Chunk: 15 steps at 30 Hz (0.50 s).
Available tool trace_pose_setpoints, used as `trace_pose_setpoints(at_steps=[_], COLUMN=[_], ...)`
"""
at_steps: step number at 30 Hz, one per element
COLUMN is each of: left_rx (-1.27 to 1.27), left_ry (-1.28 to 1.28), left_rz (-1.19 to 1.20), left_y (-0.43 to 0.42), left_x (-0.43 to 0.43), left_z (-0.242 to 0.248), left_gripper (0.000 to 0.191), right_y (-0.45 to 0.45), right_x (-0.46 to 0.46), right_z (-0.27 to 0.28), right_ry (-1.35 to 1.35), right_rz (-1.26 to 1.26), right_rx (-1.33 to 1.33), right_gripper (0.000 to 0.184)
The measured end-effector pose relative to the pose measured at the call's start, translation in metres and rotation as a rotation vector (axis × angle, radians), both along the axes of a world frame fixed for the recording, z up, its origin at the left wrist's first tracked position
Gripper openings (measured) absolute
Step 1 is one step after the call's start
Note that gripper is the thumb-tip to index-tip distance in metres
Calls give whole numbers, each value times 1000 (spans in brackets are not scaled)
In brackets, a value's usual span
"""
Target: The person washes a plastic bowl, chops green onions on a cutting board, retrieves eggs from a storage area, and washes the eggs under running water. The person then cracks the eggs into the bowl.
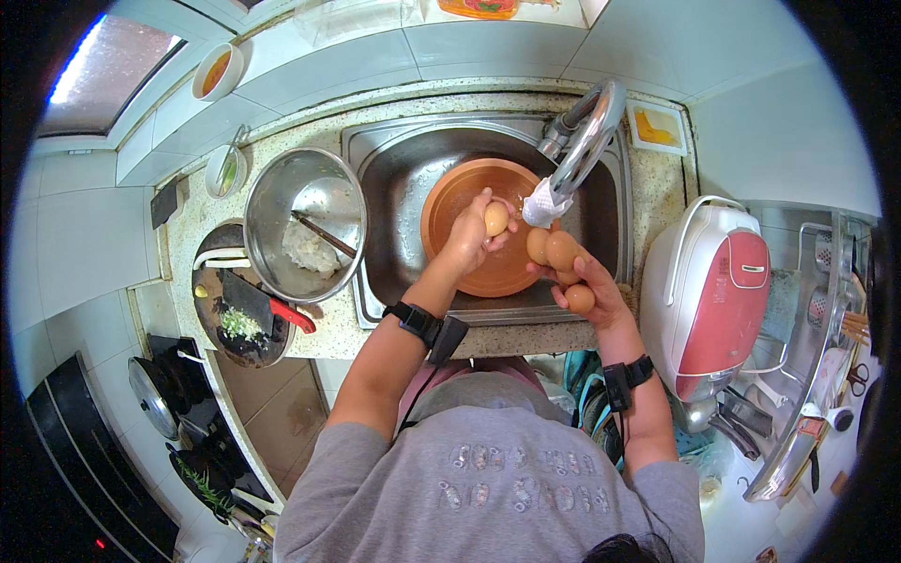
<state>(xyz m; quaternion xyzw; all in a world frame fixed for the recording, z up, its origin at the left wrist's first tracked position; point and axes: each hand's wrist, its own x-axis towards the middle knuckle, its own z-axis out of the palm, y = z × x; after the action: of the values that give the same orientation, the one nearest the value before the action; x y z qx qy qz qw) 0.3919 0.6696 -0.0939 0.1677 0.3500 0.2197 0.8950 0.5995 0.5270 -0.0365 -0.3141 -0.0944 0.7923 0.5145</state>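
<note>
Over an orange-brown basin (pixel 479 280) in the steel sink (pixel 394 183), my left hand (pixel 475 229) is closed around one brown egg (pixel 495 219). My right hand (pixel 595 288) cradles several brown eggs (pixel 562 250) at the basin's right edge, with another egg (pixel 581 299) held near the fingertips. The curved chrome faucet (pixel 598 141) reaches in from the back right, and its white-wrapped spout (pixel 545 203) hangs between the two hands. Water appears to lie in the basin.
Left of the sink stands a steel mixing bowl (pixel 338 165) with chopsticks (pixel 324 234) and a pale mixture. Beside it, a red-handled cleaver (pixel 248 299) and chopped pieces lie on a round cutting board (pixel 211 338). A red-and-white rice cooker (pixel 718 302) stands at right.
</note>
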Motion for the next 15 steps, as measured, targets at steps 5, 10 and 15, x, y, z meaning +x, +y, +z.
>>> trace_pose_setpoints(at_steps=[5,10,15], left_rx=[-231,-102,-198], left_ry=[53,-17,-36], left_rz=[229,123,-51], left_y=[-9,-8,-1], left_x=[27,23,13], left_z=[5,-37,-51], left_gripper=[44,38,37], right_y=[0,-1,-1], right_x=[2,5,6], right_z=[0,-4,-7], right_ry=[3,-10,-7], right_rz=[-16,-23,-9], right_rx=[-13,-23,-37], right_gripper=[74,73,72])
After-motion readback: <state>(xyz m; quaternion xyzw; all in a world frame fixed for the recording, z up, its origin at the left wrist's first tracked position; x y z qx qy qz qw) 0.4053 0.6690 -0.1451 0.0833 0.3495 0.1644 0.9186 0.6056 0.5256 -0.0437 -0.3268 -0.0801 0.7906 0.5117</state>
